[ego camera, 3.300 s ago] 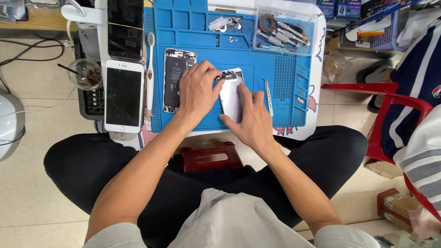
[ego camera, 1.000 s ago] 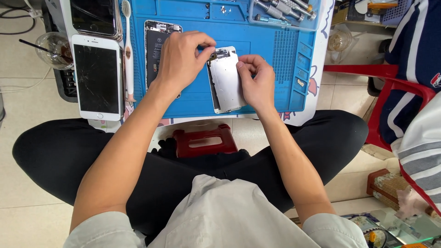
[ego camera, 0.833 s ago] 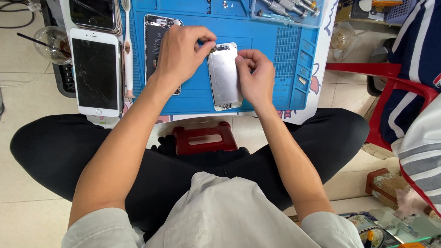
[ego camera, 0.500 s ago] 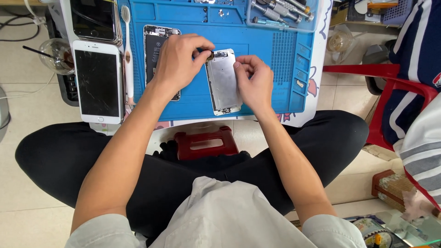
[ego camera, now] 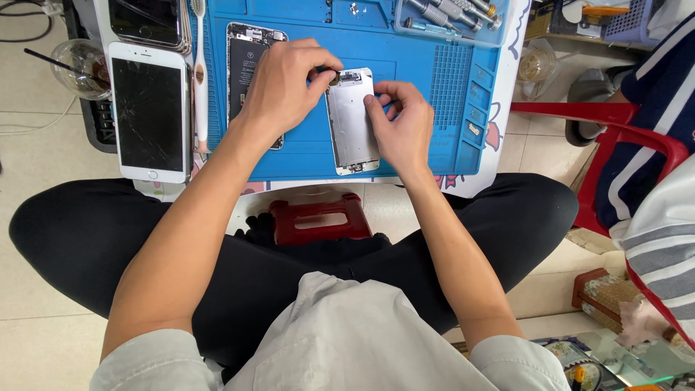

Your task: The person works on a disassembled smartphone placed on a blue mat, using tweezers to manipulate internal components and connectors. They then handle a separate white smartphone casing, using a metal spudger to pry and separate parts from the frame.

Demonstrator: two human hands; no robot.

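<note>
a silver phone screen panel (ego camera: 352, 123) lies face down, lengthwise, on the blue mat (ego camera: 427, 156).

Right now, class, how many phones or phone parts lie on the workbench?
4: silver screen panel under both hands, opened phone body left of it, cracked white phone off the mat, dark phone above; more may be hidden.

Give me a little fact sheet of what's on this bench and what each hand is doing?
Work surface: blue mat
Left hand: fingertips pinching a small part at the top end of the silver phone panel
Right hand: steadying the panel's right edge
Beside left hand: opened phone body, partly covered
Far left: white phone with cracked screen, white toothbrush
Top right: tray of screwdrivers
</note>
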